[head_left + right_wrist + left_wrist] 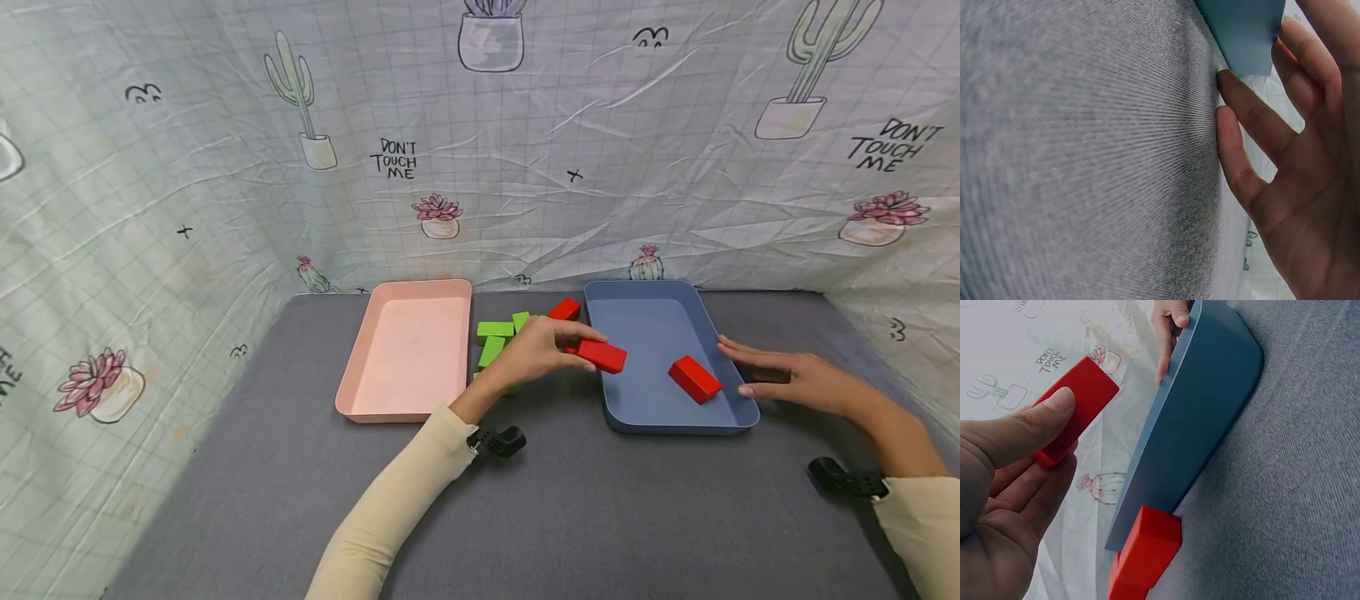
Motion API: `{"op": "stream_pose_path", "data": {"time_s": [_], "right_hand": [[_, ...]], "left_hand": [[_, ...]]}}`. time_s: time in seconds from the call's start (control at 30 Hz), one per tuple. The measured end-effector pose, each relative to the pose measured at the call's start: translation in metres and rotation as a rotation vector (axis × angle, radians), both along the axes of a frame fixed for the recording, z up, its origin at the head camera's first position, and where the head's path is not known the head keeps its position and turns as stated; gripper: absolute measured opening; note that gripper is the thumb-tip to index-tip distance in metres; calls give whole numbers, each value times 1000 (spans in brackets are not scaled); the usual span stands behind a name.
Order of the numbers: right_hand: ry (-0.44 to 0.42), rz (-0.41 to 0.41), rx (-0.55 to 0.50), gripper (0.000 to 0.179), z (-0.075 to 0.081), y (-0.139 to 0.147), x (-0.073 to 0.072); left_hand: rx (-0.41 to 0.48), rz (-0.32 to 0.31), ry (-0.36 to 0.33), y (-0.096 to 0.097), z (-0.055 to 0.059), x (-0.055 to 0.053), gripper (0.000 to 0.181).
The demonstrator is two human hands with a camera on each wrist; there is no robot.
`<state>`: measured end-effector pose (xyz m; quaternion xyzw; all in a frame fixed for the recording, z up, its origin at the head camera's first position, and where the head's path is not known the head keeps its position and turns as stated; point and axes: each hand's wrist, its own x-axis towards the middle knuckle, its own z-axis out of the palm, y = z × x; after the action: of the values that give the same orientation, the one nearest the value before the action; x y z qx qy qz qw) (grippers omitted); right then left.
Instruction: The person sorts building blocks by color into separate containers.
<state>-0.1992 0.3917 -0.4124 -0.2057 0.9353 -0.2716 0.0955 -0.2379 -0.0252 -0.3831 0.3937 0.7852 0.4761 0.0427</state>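
My left hand (534,352) pinches a red block (602,356) between thumb and fingers, above the left rim of the blue tray (637,333). In the left wrist view the thumb lies across the face of that block (1088,400), with fingers beneath. A second red block (695,379) lies inside the blue tray. Along the tray's right side, my right hand (806,379) rests with relaxed, spread fingers at the rim. The right wrist view shows its fingers (1310,56) by the tray wall (1244,31), and nothing in its grasp.
Left of the blue tray lie more red blocks (564,309), partly hidden behind my left hand. Several green blocks (495,329) sit between the trays, some covered by that hand. A pink tray (416,358) stands at the left. Behind the grey table (570,517) hangs a printed cloth (510,167).
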Motion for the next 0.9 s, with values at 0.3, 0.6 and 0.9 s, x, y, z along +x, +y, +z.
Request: {"op": "stream_pose_path", "data": {"time_s": [0.3, 0.6, 0.9], "right_hand": [[7, 17, -20, 69, -1, 1, -1], [49, 38, -20, 69, -2, 0, 1], [14, 34, -35, 69, -2, 1, 0]], "left_hand": [[16, -22, -2, 6, 2, -1, 39], [7, -49, 1, 10, 2, -1, 39], [-6, -66, 2, 14, 1, -2, 38]]}}
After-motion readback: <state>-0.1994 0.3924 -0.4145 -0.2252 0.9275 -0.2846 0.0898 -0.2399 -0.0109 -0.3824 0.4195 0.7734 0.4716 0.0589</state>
